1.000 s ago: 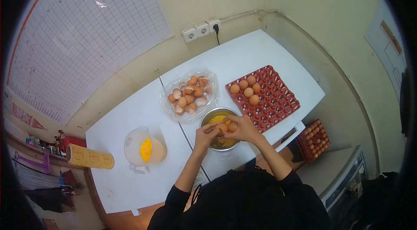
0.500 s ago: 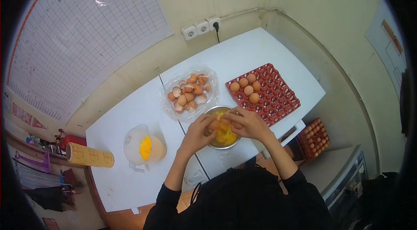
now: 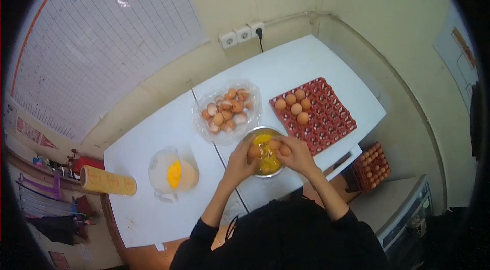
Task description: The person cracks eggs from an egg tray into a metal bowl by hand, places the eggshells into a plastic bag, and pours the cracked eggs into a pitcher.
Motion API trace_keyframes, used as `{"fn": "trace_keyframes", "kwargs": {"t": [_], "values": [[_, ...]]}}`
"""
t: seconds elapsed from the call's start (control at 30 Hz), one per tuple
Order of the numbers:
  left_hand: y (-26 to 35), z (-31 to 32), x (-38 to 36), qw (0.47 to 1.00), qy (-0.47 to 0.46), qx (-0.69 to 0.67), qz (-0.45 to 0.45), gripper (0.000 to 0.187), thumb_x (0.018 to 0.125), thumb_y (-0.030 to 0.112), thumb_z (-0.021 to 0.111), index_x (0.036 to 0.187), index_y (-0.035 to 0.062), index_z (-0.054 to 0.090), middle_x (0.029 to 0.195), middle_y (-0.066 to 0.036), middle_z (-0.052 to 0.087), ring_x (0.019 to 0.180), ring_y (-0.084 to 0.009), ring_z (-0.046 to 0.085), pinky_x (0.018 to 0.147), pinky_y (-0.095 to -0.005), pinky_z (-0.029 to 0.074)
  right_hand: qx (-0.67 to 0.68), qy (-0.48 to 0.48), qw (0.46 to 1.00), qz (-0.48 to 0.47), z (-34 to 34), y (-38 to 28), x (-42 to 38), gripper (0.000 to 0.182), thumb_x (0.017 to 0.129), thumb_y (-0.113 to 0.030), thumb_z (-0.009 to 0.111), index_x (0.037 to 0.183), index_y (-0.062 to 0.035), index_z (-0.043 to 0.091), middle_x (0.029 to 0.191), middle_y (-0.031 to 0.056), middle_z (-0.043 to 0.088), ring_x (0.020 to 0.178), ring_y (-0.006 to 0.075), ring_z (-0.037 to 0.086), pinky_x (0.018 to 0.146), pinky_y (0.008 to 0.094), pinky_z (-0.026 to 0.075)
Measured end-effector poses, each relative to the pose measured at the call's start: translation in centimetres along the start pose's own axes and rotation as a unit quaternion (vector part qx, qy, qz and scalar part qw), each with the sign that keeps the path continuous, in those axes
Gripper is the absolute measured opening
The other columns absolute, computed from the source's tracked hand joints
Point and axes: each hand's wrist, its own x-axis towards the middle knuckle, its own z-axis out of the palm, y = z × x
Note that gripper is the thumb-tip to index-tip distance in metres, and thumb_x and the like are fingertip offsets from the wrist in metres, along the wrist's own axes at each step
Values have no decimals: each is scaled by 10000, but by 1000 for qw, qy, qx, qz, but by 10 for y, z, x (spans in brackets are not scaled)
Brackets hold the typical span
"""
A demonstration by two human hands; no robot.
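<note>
A metal bowl (image 3: 277,171) with yellow yolks and clear egg white (image 3: 266,155) in it stands near the table's front edge. Over its left rim, my left hand (image 3: 240,163) is closed around a brown eggshell piece (image 3: 253,151). My right hand (image 3: 300,156), above the right side of the bowl, grips two brown rounded shapes: an eggshell (image 3: 275,145) and, beside it, an egg (image 3: 286,150) that may be whole or a shell. Behind the bowl lies a clear plastic bag (image 3: 255,97) full of broken shells. A red egg tray (image 3: 326,122) to the right carries several whole brown eggs (image 3: 296,109).
On the white table (image 3: 153,224), a clear jug (image 3: 162,170) with yellow and pale contents stands left of my arms. A yellow-labelled roll (image 3: 108,180) lies at the left edge. More eggs sit in a tray (image 3: 372,168) below the table's right side. Wall sockets (image 3: 242,34) are behind.
My hands have moved apart over the bowl, each with shell in its fingers, and more yolk shows between them. The whole view has shifted slightly.
</note>
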Motion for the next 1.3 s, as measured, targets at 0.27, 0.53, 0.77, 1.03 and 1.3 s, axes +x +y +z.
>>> {"fn": "trace_keyframes", "kwargs": {"t": [0.27, 0.53, 0.77, 1.03, 1.3], "values": [[0, 5, 2, 939, -81, -326, -79, 667, 817, 12, 691, 1413, 111, 408, 1279, -78, 515, 1094, -189, 580, 870, -305, 532, 144, -76, 977, 141, 12, 12, 7, 393, 815, -206, 700, 1194, -121, 645, 983, 158, 688, 906, 226, 680, 815, 323, 519], [-44, -23, 49, 989, 68, -128, -42, 516, 763, -30, 687, 1252, 61, 551, 1293, -81, 501, 1161, -255, 554, 908, -341, 503, 148, 2, 986, 82, 16, 6, 24, 483, 841, -179, 689, 1300, -91, 568, 930, 63, 583, 906, 152, 567, 841, 270, 448], [-102, -10, 137, 953, 158, 237, 102, 526, 733, 105, 694, 1234, 33, 550, 1258, -234, 514, 1193, -393, 479, 1046, -478, 353, 191, 29, 964, 183, -25, 27, -6, 408, 817, -144, 712, 1209, -81, 619, 894, 54, 617, 842, 124, 592, 788, 265, 478], [-53, 88, 188, 981, 0, 169, 95, 517, 594, 243, 820, 1017, 84, 570, 917, -109, 627, 903, -306, 583, 786, -419, 472, 172, 122, 939, 273, -75, 40, -42, 297, 837, -132, 694, 1124, -69, 648, 816, 18, 639, 741, 79, 586, 681, 234, 483], [-48, 110, 195, 965, 9, 261, 20, 453, 622, 222, 768, 976, 91, 518, 838, -106, 640, 851, -334, 595, 733, -485, 435, 208, 161, 904, 337, -88, 58, -64, 299, 827, -165, 722, 1101, -66, 655, 801, 21, 630, 754, 87, 586, 699, 240, 484]]}}
